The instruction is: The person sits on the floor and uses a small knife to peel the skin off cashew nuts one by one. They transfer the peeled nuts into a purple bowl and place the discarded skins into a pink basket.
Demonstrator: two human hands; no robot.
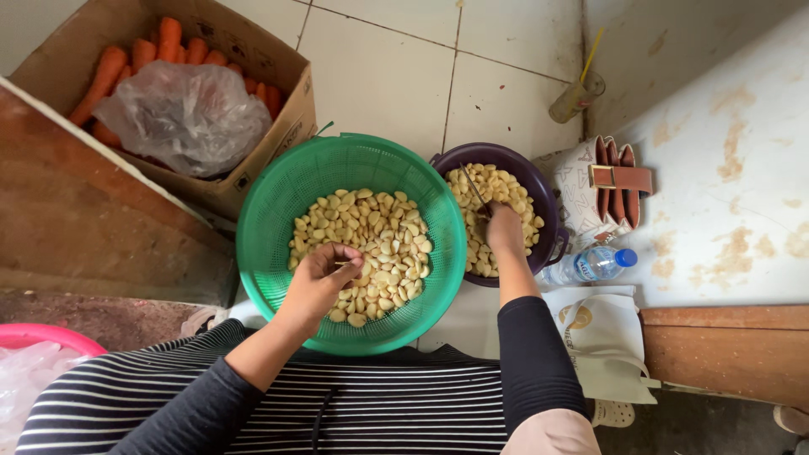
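Your left hand (pixel 323 276) hangs over the green colander (pixel 278 202), toward its 7 o'clock side, with the fingers curled in close around one peeled garlic clove (pixel 344 264). The clove sits pinched at your fingertips, at about 2 o'clock from the middle of that hand, lifted just above the heap of peeled garlic (pixel 371 244) that fills the colander's floor. The heap spreads out from your knuckles toward 12 and 3 o'clock.

Your right hand (pixel 503 229) is over the purple bowl (pixel 539 190), which stands touching the colander at its 3 o'clock rim. This hand is closed around the handle of a small knife (pixel 474 190); the thin blade sticks out of your fist toward 11 o'clock, over the garlic in the bowl (pixel 497 187). That garlic lies under and around the fist, mostly at 12 o'clock from it. Whether the blade tip touches a clove, you cannot tell.

At 10 o'clock from the colander stands a cardboard box (pixel 291 118) of carrots (pixel 105 76), with a crumpled clear plastic bag (pixel 185 114) on top. At 3 o'clock from the purple bowl lies a water bottle (pixel 590 265) with a blue cap, just beside a patterned bag (pixel 581 202) with brown straps. A cup with a yellow straw (pixel 577 94) stands at 1 o'clock, near the wall.
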